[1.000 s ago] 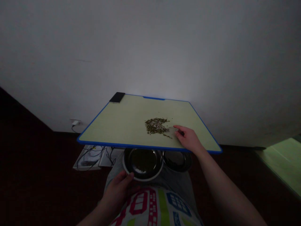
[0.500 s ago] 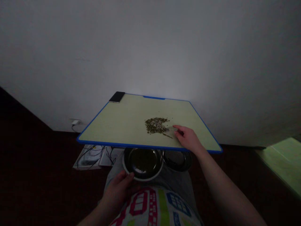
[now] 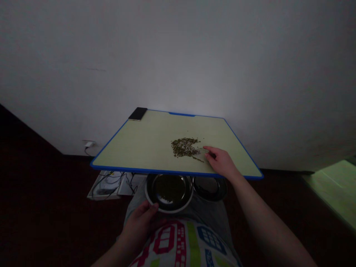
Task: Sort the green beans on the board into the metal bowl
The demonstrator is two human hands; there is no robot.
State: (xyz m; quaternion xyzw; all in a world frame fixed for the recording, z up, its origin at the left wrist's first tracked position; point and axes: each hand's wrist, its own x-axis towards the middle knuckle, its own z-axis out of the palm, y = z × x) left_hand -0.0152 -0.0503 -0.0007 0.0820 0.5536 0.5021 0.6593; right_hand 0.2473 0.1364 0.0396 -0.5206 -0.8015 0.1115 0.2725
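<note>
We have grains (image 3: 182,148) on the table (image 3: 136,146), a phone (image 3: 138,114) behind, leftward. Nearer us, the left bowl (image 3: 172,211) sits beside the right bowl (image 3: 224,191).

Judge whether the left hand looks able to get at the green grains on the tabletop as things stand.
Probably not: the left hand grips the metal bowl, and the bowl and near edge of the tabletop lie between it and the green grains.

The left hand (image 3: 141,220) grips a bowl (image 3: 182,204), the right hand (image 3: 221,161) beside scattered grains (image 3: 180,149).
</note>
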